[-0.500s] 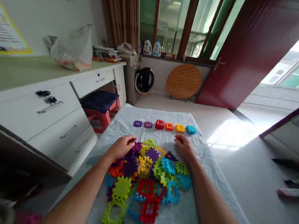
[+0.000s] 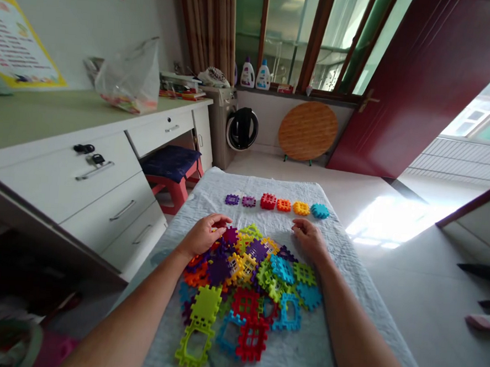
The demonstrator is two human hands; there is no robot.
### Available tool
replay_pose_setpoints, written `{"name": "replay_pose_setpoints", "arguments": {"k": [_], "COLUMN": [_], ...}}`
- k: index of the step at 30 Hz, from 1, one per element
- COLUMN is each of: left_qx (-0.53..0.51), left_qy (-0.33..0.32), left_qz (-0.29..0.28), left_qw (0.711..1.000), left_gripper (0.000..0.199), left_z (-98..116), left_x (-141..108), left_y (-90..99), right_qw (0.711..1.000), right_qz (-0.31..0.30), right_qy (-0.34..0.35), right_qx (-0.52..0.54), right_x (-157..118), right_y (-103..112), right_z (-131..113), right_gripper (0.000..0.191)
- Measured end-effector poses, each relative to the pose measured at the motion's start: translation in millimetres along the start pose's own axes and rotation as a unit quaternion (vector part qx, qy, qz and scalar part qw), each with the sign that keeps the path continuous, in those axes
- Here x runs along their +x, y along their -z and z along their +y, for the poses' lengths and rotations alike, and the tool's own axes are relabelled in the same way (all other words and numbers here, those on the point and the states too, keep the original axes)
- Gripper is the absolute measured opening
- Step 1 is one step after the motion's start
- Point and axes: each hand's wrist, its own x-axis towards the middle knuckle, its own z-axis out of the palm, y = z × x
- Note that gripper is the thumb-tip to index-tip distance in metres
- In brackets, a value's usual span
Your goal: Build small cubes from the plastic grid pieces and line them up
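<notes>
Left hand (image 2: 203,236): one, near the centre of the frame, at the upper left edge of the pile; fingers loosely curved and parted from the thumb, nothing seen between them; whether they touch the magenta piece (image 2: 230,236) just beside them I cannot tell

Right hand (image 2: 311,242): one, right of centre, at the pile's upper right; fingers slightly bent and free, gripping nothing that shows

Pile of plastic pieces (image 2: 258,251): one, lower centre of the frame, between the two forearms, many colours, overlapping too much for a full count

Pile's lower left: two lime ones, a solid lime piece (image 2: 206,304) and below it a lime frame (image 2: 190,363)

Pile's lower edge: two red window pieces (image 2: 250,354), one above the other

Row beyond the hands: six in a line, left to right a dark purple piece (image 2: 232,199), a light purple piece (image 2: 249,201), a red block (image 2: 268,201) standing tallest, an orange piece (image 2: 284,205), a yellow piece (image 2: 301,208) and a blue piece (image 2: 320,211)

Counter (image 2: 265,183): one, lower centre, under one pale blue cloth (image 2: 296,355)

Upper left: one plastic bag (image 2: 130,79), one dark-topped stool (image 2: 171,162)

Top centre: two white bottles (image 2: 247,75) on the sill, one round wooden board (image 2: 308,131) below

Upper right: one red door (image 2: 384,87)
</notes>
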Motion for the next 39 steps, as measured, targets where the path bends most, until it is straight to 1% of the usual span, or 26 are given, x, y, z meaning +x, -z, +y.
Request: {"name": "replay_pose_setpoints", "arguments": {"k": [2, 6, 8, 11, 13, 17, 18, 20, 22, 24, 27, 29, 30, 32, 34, 37, 39], "left_qx": [0.013, 0.086, 0.118, 0.129, 0.109, 0.070, 0.065, 0.064, 0.078, 0.108, 0.155, 0.171, 0.173, 0.179, 0.200, 0.228, 0.230], "left_qy": [-0.030, -0.084, -0.103, -0.104, -0.081, -0.010, 0.009, 0.036, 0.035, 0.009, -0.020, -0.012, -0.001, 0.024, 0.036, 0.026, 0.008], "left_qz": [0.018, 0.074, 0.071, 0.017, -0.027, -0.112, -0.127, -0.136, -0.145, -0.186, -0.285, -0.333, -0.348, -0.363, -0.361, -0.354, -0.345], "left_qw": [0.999, 0.990, 0.985, 0.986, 0.990, 0.991, 0.990, 0.988, 0.986, 0.977, 0.946, 0.927, 0.921, 0.914, 0.910, 0.907, 0.910], "left_gripper": [0.023, 0.023, 0.024, 0.020, 0.015, 0.027, 0.027, 0.024, 0.027, 0.037, 0.054, 0.059, 0.060, 0.058, 0.053, 0.043, 0.038], "left_z": [3.7, 10.6, 14.1, 22.0, 28.7, 38.0, 38.6, 37.8, 35.5, 32.7, 28.9, 27.1, 26.6, 26.5, 28.3, 34.0, 37.7], "left_x": [1.9, 4.7, 5.1, 4.0, 2.4, -1.9, -2.7, -2.8, -0.1, 6.1, 21.2, 32.7, 38.2, 47.6, 54.4, 61.9, 68.1], "left_y": [0.4, -0.9, -1.8, 0.6, 5.6, 17.8, 20.3, 24.3, 27.3, 29.1, 28.2, 24.6, 22.3, 17.6, 14.3, 14.5, 17.0], "right_qw": [1.000, 1.000, 1.000, 1.000, 1.000, 1.000, 1.000, 1.000, 1.000, 1.000, 1.000, 1.000, 1.000, 1.000, 1.000, 1.000, 1.000], "right_qz": [-0.001, 0.001, 0.001, 0.000, 0.000, 0.001, 0.001, 0.001, 0.002, 0.001, -0.001, -0.001, -0.001, -0.001, 0.000, 0.000, 0.001], "right_qy": [0.002, 0.006, 0.005, 0.002, 0.000, 0.000, 0.000, 0.000, -0.001, -0.002, -0.004, -0.005, -0.005, -0.001, 0.002, 0.001, -0.003], "right_qx": [0.001, 0.004, 0.004, 0.009, 0.011, 0.015, 0.015, 0.018, 0.021, 0.023, 0.025, 0.027, 0.027, 0.024, 0.014, 0.004, 0.012], "right_x": [0.4, 0.7, 0.6, 0.6, 0.8, 1.3, 1.3, 1.2, 1.1, 1.2, 1.5, 1.7, 1.6, 1.4, 1.2, 1.1, 1.3], "right_y": [-0.3, -0.7, -0.8, -1.0, -1.2, -1.6, -1.7, -1.8, -2.0, -2.3, -2.9, -3.1, -3.1, -2.8, -2.2, -1.9, -2.2], "right_z": [1.4, 2.7, 2.6, 3.0, 4.0, 6.1, 6.5, 7.1, 7.8, 8.8, 10.4, 10.9, 10.8, 10.1, 9.2, 8.7, 9.2], "right_gripper": [0.033, 0.032, 0.032, 0.032, 0.031, 0.031, 0.031, 0.031, 0.031, 0.031, 0.031, 0.031, 0.031, 0.030, 0.030, 0.029, 0.030]}}
